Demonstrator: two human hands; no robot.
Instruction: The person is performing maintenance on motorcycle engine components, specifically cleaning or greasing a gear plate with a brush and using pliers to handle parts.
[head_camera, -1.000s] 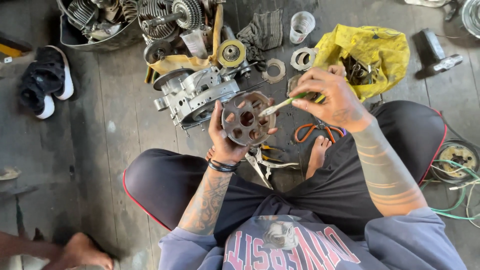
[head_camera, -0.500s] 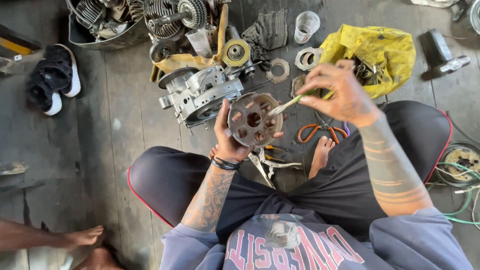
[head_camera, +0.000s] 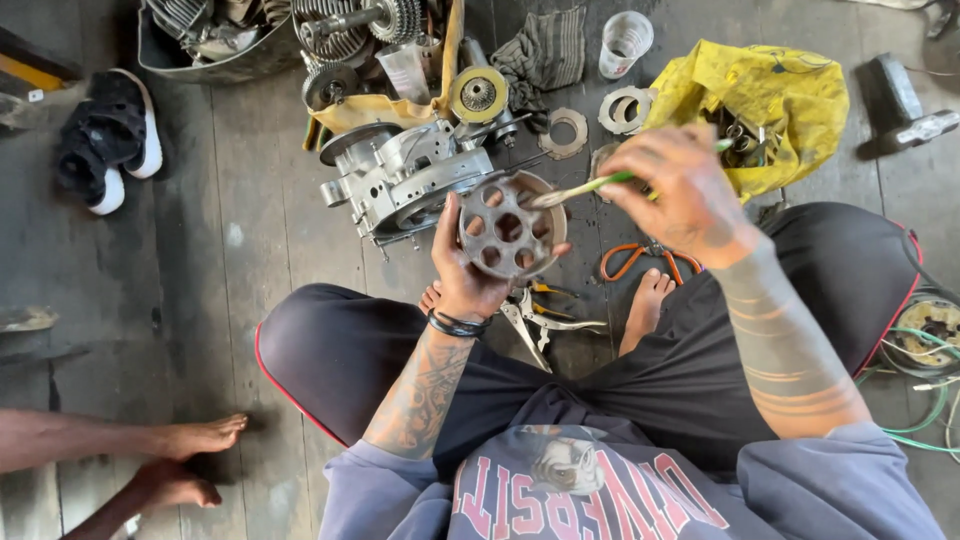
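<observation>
Head view looks down on me sitting cross-legged on the wooden floor (head_camera: 220, 250); my left hand (head_camera: 465, 275) is curled around a round metal hub with holes (head_camera: 507, 238), fingers on its rim, holding it up above my lap; my right hand (head_camera: 685, 190) is closed on a green-handled brush (head_camera: 590, 186), whose tip touches the hub's upper right edge; just beyond the hub lies a grey engine casing (head_camera: 405, 180) on the floor, with a yellow-faced round part (head_camera: 478, 95) behind it; a yellow bag (head_camera: 770, 100) with metal pieces in it sits just past my right hand, and flat metal rings (head_camera: 625, 108) and a clear plastic cup (head_camera: 625, 42) lie near it; orange-handled pliers (head_camera: 640, 258) and other hand tools (head_camera: 545, 320) rest between my bare feet; black and white shoes (head_camera: 105, 150) lie well apart at the far left; another person's bare feet (head_camera: 190, 460) show at the lower left; green wires (head_camera: 925, 390) trail by my right knee.
</observation>
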